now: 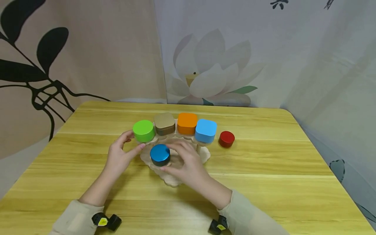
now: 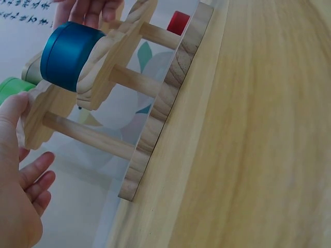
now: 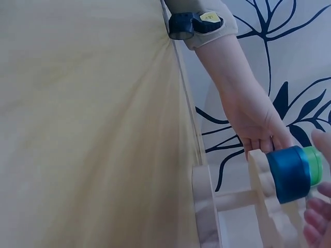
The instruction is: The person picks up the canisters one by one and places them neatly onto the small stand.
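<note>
A tiered wooden stand (image 1: 170, 179) with scalloped shelves bears several coloured lidded tins. The blue metallic tin (image 1: 160, 155) is upright on the lower scalloped shelf (image 2: 95, 85), near its left end. My right hand (image 1: 188, 163) pinches it, index finger at the far side and thumb at the near side. The left hand (image 1: 118, 155) is beside the green tin (image 1: 144, 131), which stands on the upper shelf's left end. Its thumb (image 2: 13, 108) touches the shelf edge by that tin. The other fingers are loosely bent; the left index fingertip's contact is partly hidden.
Along the back shelf stand a tan tin (image 1: 164, 124), an orange tin (image 1: 187, 124) and a light-blue tin (image 1: 206, 131). A small red tin (image 1: 226, 139) is right of the stand. Everything rests on a wooden table (image 1: 279, 195) before a printed curtain (image 1: 117, 49).
</note>
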A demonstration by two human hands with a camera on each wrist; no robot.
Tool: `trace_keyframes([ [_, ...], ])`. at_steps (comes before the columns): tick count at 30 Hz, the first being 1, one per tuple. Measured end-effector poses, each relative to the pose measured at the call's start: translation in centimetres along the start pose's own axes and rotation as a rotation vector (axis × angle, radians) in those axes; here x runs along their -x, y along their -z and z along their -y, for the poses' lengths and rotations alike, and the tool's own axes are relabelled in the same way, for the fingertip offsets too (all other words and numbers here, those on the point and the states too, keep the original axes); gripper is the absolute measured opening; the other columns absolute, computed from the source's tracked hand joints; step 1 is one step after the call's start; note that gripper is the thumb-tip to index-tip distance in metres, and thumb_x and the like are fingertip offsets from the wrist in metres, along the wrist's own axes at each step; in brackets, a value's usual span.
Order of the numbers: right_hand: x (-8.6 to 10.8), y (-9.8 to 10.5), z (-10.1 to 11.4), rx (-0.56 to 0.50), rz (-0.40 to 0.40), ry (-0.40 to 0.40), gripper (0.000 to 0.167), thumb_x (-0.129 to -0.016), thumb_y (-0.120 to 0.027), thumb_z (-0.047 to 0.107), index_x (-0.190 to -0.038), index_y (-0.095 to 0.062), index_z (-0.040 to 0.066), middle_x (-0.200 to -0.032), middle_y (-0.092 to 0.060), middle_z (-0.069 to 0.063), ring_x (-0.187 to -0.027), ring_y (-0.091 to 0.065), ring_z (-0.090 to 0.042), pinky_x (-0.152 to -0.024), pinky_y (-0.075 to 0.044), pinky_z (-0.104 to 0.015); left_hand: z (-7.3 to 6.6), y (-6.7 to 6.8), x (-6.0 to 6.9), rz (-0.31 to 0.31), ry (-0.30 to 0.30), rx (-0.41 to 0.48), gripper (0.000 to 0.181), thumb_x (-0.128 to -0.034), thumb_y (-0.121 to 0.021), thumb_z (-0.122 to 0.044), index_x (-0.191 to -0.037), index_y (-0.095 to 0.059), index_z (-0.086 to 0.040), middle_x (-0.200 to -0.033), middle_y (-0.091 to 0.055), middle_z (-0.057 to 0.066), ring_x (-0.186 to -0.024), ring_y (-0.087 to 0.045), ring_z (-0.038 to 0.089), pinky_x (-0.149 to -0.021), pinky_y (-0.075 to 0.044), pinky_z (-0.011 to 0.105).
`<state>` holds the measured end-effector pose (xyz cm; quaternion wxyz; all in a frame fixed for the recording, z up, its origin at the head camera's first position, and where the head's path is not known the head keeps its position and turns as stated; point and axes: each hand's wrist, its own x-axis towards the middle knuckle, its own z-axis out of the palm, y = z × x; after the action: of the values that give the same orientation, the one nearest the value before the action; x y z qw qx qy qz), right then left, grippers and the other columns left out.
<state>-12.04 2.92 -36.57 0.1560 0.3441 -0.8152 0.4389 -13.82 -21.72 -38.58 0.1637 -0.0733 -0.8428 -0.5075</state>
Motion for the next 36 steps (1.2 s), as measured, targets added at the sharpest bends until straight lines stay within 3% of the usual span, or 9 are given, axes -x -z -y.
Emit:
trace_keyframes([
  [4,0.8,1.0,-0.2,-0.063,0.032,-0.004,0.055,-0.076,-0.083,0.022,-0.123,-0.061,0.008,-0.123,-0.057,0.000,-0.122,-0.046,-0.021,-0.104,-0.035,-0.040,0.0,0.0,-0.1,0.002,0.003,0.001,0.053,-0.0851,-0.075,-0.021,-0.128,-0.053,0.001,-0.121,-0.058,0.017,-0.114,-0.046,0.033,-0.095,-0.034,0.057],
  [12,2.8,3.2,-1.4,-0.068,0.053,-0.025,0.048,-0.077,-0.082,0.018,-0.118,-0.062,0.005,-0.122,-0.058,-0.001,-0.116,-0.049,-0.018,-0.095,-0.044,-0.037,-0.3,0.0,-0.1,0.010,0.020,0.002,0.053,-0.0853,-0.075,-0.022,-0.128,-0.053,0.001,-0.122,-0.057,0.017,-0.114,-0.045,0.034,-0.096,-0.034,0.057],
  [18,4.0,4.7,-2.8,-0.098,0.045,-0.109,0.043,-0.080,-0.079,0.014,-0.119,-0.062,0.006,-0.124,-0.058,-0.004,-0.118,-0.050,-0.020,-0.098,-0.044,-0.038,-0.3,0.1,0.0,0.005,0.024,-0.001,0.052,-0.0853,-0.075,-0.022,-0.127,-0.053,0.001,-0.121,-0.057,0.017,-0.114,-0.045,0.036,-0.096,-0.034,0.057],
  [23,4.9,5.9,-3.9,-0.096,0.007,-0.111,0.042,-0.078,-0.080,0.010,-0.116,-0.064,0.006,-0.118,-0.062,-0.005,-0.114,-0.053,-0.023,-0.098,-0.043,-0.038,-0.3,0.1,0.0,0.013,0.034,0.003,0.054,-0.0856,-0.074,-0.024,-0.128,-0.053,0.000,-0.122,-0.057,0.017,-0.115,-0.044,0.036,-0.096,-0.033,0.058],
  [27,5.7,7.0,-5.0,-0.071,-0.038,-0.115,0.038,-0.077,-0.081,0.007,-0.112,-0.065,0.007,-0.110,-0.064,-0.004,-0.102,-0.056,-0.024,-0.090,-0.047,-0.043,-0.4,0.1,0.0,0.016,0.034,0.007,0.054,-0.0857,-0.074,-0.024,-0.129,-0.053,0.000,-0.123,-0.057,0.017,-0.115,-0.044,0.036,-0.097,-0.033,0.058],
  [36,6.1,9.5,-7.0,-0.020,-0.103,-0.249,0.036,-0.078,-0.079,0.005,-0.110,-0.065,0.007,-0.109,-0.063,-0.004,-0.101,-0.053,-0.019,-0.089,-0.044,-0.045,-0.3,0.1,0.0,0.008,0.033,0.005,0.053,-0.0853,-0.075,-0.022,-0.128,-0.053,0.001,-0.122,-0.057,0.018,-0.115,-0.044,0.037,-0.097,-0.033,0.058],
])
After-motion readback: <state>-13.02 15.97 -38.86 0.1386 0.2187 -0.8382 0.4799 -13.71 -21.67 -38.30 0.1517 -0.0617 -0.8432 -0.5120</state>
